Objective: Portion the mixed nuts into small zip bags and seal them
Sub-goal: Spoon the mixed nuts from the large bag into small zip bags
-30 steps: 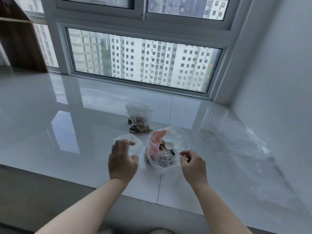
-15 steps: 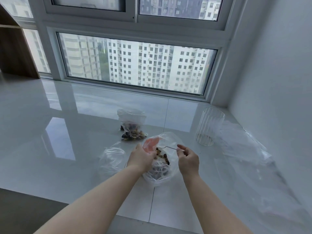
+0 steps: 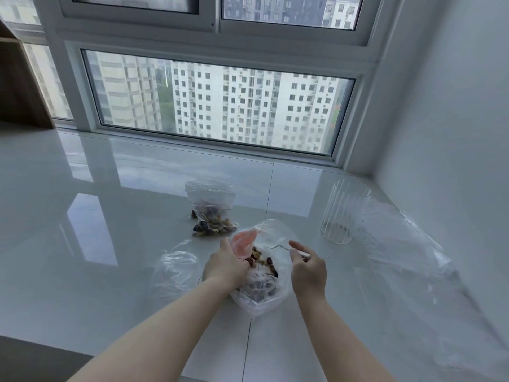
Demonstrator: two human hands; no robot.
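Observation:
A clear plastic bag of mixed nuts [image 3: 261,288] with a pink patch at its mouth stands open on the white counter. My left hand [image 3: 225,266] grips the bag's left rim at the pink part. My right hand [image 3: 307,267] pinches the handle of a small clear spoon [image 3: 278,246] that reaches into the bag's mouth. An empty small zip bag [image 3: 175,267] lies crumpled just left of my left hand. Behind it stands a small zip bag with nuts [image 3: 210,212] in it.
A ribbed clear glass [image 3: 344,213] stands at the right. Large clear plastic sheeting [image 3: 407,260] lies along the right wall. The glossy counter [image 3: 82,244] runs to the window at the back; its front edge is near my arms.
My left hand let go of the empty zip bag and moved right to the nut bag's rim. My right hand rose to the bag's mouth with the spoon.

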